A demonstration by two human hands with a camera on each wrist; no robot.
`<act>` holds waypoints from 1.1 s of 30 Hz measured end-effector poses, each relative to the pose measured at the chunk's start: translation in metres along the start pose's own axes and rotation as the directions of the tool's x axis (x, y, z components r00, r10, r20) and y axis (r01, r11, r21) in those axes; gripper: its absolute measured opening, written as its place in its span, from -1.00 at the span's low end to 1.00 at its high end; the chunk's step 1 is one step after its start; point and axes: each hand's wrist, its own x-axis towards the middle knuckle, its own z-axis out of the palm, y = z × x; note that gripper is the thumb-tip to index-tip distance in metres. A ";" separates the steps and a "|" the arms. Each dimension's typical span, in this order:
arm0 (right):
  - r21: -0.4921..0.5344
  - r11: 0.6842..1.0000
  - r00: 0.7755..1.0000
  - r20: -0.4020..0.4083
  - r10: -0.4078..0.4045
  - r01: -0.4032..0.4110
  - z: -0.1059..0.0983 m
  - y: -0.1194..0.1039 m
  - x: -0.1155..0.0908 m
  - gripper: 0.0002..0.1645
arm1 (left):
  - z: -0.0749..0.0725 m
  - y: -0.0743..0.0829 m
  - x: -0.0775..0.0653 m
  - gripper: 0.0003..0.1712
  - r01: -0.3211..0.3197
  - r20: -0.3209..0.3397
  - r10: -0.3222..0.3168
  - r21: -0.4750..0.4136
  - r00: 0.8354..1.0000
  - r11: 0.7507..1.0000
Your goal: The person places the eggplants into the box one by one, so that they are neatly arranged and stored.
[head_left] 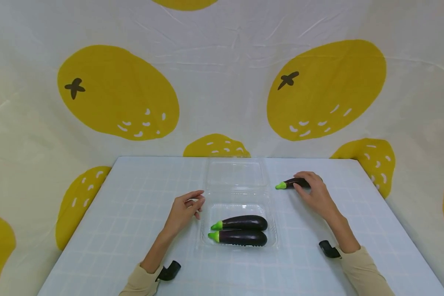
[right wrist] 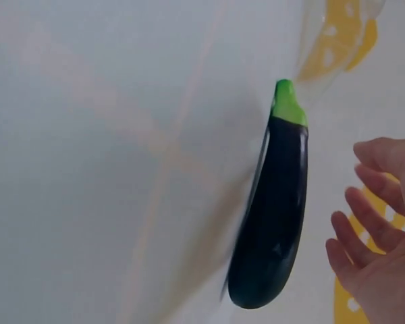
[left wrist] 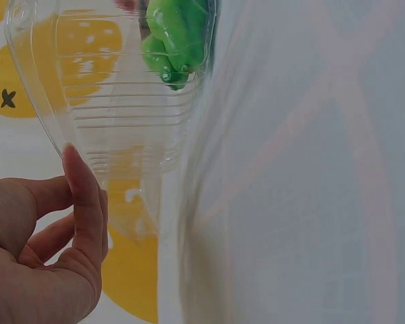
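Observation:
A clear plastic clamshell tray sits mid-table with its lid folded open behind it. Two dark purple eggplants lie side by side inside, green stems pointing left. A third eggplant lies on the table to the right of the lid. My right hand hovers at its blunt end; in the right wrist view the fingers are spread beside the eggplant, a small gap between them. My left hand rests loosely curled by the tray's left rim, holding nothing, a green stem visible through the plastic.
The table has a pale blue checked cover. A white cloth printed with large yellow fruit hangs behind and to both sides. Black wrist camera mounts show at both sleeves.

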 end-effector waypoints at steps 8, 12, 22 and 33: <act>-0.026 0.997 0.995 0.063 0.072 -0.071 -0.002 0.008 -0.001 -0.64 | 0.001 0.000 0.000 -0.55 0.004 -0.002 -0.004 0.010 1.000 1.000; -0.045 0.993 0.987 0.114 0.115 -0.111 -0.004 0.010 0.000 -0.61 | 0.001 0.001 -0.001 -0.55 0.007 -0.005 -0.006 0.011 1.000 1.000; -0.085 0.988 0.966 0.212 0.145 -0.130 -0.005 0.015 0.003 -0.49 | 0.001 0.002 -0.001 -0.54 -0.009 -0.007 0.009 0.022 1.000 1.000; -0.137 0.980 0.947 0.270 0.175 -0.142 -0.006 0.020 0.006 -0.46 | 0.002 0.003 -0.002 -0.55 0.001 -0.008 -0.001 0.026 1.000 1.000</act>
